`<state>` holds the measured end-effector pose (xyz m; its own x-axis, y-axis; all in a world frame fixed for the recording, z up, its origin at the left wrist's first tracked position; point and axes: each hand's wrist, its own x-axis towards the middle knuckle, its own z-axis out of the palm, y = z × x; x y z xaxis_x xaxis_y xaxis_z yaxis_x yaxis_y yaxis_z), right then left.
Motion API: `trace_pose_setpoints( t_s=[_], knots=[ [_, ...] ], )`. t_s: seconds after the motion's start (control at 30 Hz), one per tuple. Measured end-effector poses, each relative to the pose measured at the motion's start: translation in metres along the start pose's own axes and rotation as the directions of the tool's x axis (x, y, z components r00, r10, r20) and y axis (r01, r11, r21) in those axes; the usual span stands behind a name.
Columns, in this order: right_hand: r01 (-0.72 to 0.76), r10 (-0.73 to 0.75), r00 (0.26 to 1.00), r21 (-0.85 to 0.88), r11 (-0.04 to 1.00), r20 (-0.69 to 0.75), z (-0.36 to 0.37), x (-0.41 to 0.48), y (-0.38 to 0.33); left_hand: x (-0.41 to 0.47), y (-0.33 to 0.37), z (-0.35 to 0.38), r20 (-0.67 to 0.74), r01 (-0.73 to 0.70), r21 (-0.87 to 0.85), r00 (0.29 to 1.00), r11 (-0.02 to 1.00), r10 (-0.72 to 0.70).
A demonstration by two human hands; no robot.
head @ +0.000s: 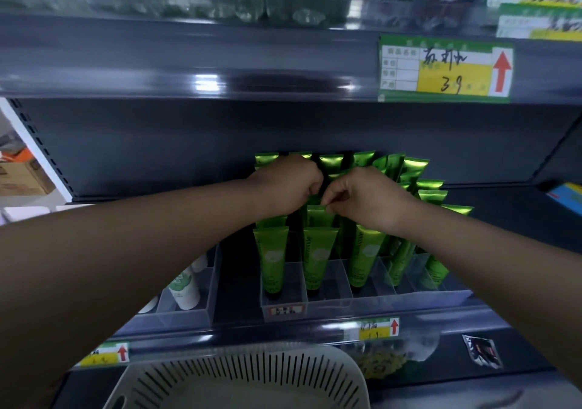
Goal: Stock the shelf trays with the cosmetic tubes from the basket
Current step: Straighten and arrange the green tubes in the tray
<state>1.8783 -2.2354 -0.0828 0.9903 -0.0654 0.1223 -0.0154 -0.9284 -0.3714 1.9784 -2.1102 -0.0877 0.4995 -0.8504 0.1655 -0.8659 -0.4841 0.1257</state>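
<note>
Several green cosmetic tubes [272,257] stand cap-down in a clear divided shelf tray [330,306] on the dark middle shelf. Both hands reach in over the second row from the left. My left hand [288,185] has its fingers curled around the top of a green tube there. My right hand [362,197] pinches the flat top edge of a green tube [318,216] between thumb and forefinger. The pale slotted basket [239,380] sits below, at the bottom of the view; no tubes show inside it.
A second clear tray [185,314] at the left holds white tubes. Price labels [445,68] hang on the shelf edges. The upper shelf overhangs the trays closely. A small dark packet [482,350] and a greenish bag [382,361] lie on the lower shelf.
</note>
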Motion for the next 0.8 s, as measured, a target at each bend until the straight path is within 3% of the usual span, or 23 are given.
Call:
trace_pose_setpoints(
  t_s=[0.8],
  knots=[
    [-0.026,0.025,0.999,0.064,0.998,0.024,-0.005,0.001,0.003,-0.001,0.002,-0.004,0.010,0.011,-0.054,1.000,0.998,-0.010]
  ],
)
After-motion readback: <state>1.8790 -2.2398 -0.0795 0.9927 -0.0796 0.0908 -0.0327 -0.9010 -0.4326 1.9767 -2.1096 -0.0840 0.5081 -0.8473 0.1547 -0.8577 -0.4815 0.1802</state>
